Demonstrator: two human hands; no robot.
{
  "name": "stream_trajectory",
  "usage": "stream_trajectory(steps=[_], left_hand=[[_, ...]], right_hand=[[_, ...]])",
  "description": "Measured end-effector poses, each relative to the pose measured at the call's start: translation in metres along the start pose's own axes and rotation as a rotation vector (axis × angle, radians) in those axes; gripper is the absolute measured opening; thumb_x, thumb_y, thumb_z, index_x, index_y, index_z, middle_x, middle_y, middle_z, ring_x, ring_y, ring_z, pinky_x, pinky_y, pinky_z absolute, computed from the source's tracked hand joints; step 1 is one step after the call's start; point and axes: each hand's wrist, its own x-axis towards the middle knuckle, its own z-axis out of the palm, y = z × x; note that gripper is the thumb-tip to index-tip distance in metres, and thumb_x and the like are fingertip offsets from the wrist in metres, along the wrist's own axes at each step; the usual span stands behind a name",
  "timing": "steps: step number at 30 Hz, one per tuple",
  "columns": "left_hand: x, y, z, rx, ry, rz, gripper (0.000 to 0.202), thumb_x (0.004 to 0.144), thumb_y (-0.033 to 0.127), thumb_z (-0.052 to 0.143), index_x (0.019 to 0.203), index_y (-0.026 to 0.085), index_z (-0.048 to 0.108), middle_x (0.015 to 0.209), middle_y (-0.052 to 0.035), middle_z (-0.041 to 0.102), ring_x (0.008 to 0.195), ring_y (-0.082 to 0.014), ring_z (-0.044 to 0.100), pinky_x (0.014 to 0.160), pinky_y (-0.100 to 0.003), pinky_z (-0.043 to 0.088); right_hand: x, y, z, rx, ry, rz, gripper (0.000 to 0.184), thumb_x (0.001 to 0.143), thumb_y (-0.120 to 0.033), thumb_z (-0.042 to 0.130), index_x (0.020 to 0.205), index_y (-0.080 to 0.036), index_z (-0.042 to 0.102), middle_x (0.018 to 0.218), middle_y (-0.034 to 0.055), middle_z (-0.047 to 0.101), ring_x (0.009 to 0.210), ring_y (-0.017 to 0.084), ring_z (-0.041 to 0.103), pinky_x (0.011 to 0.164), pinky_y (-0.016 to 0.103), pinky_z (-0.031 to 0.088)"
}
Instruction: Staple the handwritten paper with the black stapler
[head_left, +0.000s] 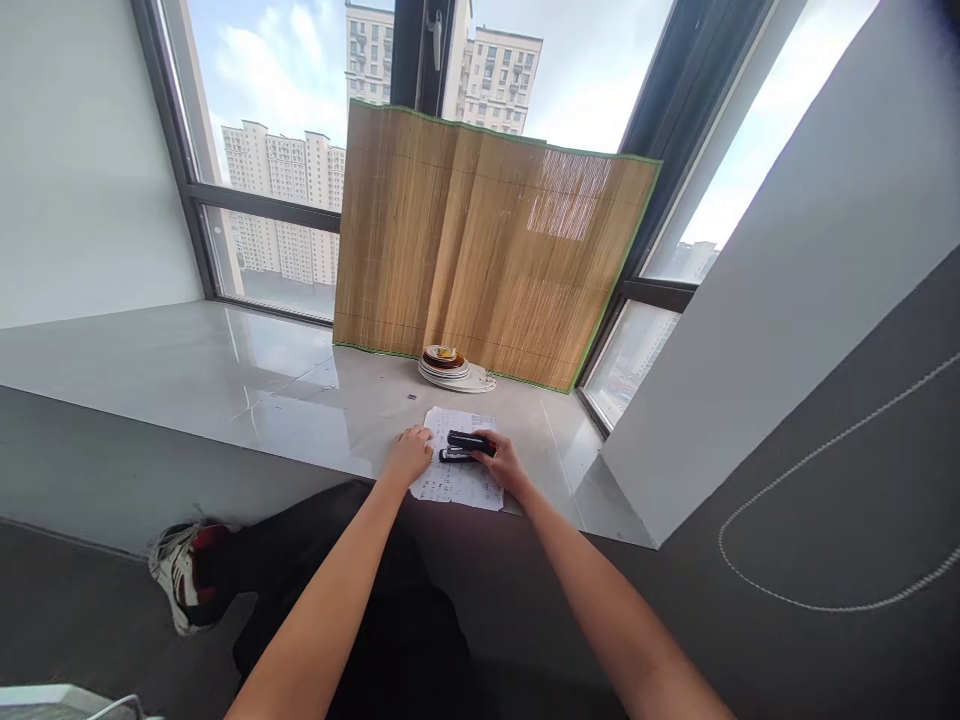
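A black stapler (466, 443) lies over a sheet of paper (465, 490) with handwriting on it, its arm and base apart at the left end. My right hand (504, 462) is closed around the stapler's right end. At the paper's left edge, my left hand (409, 455) rests with its fingers stretched out, touching the sheet and holding nothing. Just beyond the paper is a small dark piece (412, 397), perhaps a strip of staples, too small to tell.
A stack of plates and lids (444, 372) sits behind the paper on the tiled window ledge (300, 400). A bamboo mat (480, 250) leans against the window. To the right hangs a beaded cord (825, 608); my shoe (184, 580) shows at lower left.
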Motion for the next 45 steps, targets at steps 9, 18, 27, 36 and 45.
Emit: stream_trajectory(steps=[9, 18, 27, 36, 45], left_hand=[[-0.003, 0.005, -0.005, -0.021, 0.008, -0.02, 0.03, 0.097, 0.013, 0.049, 0.118, 0.022, 0.07, 0.132, -0.0123, 0.067, 0.129, -0.0294, 0.06, 0.112, -0.042, 0.044], [-0.004, 0.006, -0.005, -0.105, 0.016, -0.041, 0.03, 0.095, 0.012, 0.051, 0.114, 0.021, 0.071, 0.128, -0.0139, 0.066, 0.126, -0.0317, 0.06, 0.112, -0.044, 0.044], [0.0, 0.004, -0.006, -0.38, 0.075, -0.104, 0.022, 0.086, 0.01, 0.059, 0.099, 0.021, 0.073, 0.121, -0.0132, 0.07, 0.123, -0.0332, 0.062, 0.115, -0.046, 0.043], [0.009, 0.003, -0.022, -1.003, 0.333, -0.234, 0.022, 0.093, 0.025, 0.052, 0.104, 0.021, 0.071, 0.126, -0.0122, 0.073, 0.13, -0.0283, 0.063, 0.118, -0.043, 0.045], [0.012, -0.006, -0.029, -1.635, 0.302, -0.506, 0.039, 0.103, 0.04, 0.034, 0.115, 0.018, 0.064, 0.138, -0.0187, 0.07, 0.123, -0.0244, 0.071, 0.102, -0.04, 0.059]], right_hand=[[0.002, 0.006, 0.003, 0.002, 0.104, 0.045, 0.043, 0.077, -0.043, 0.076, 0.114, -0.02, 0.077, 0.113, 0.0094, 0.08, 0.106, 0.029, 0.073, 0.101, 0.047, 0.055], [-0.007, 0.003, -0.021, -0.163, 0.224, 0.104, 0.039, 0.088, -0.042, 0.055, 0.118, -0.02, 0.068, 0.077, -0.0016, 0.054, 0.075, 0.019, 0.054, 0.079, 0.034, 0.049], [-0.038, 0.0, -0.023, -0.347, 0.027, 0.113, 0.052, 0.093, -0.035, 0.038, 0.14, -0.021, 0.053, 0.069, -0.0062, 0.047, 0.064, 0.019, 0.051, 0.067, 0.03, 0.039], [-0.036, 0.002, -0.023, -0.385, -0.009, 0.086, 0.043, 0.088, -0.028, 0.035, 0.128, -0.025, 0.051, 0.063, -0.0087, 0.044, 0.057, 0.018, 0.048, 0.061, 0.027, 0.033], [-0.038, -0.005, -0.022, -0.42, -0.007, 0.091, 0.04, 0.091, -0.032, 0.037, 0.128, -0.026, 0.051, 0.063, -0.008, 0.046, 0.056, 0.019, 0.046, 0.061, 0.028, 0.031]])
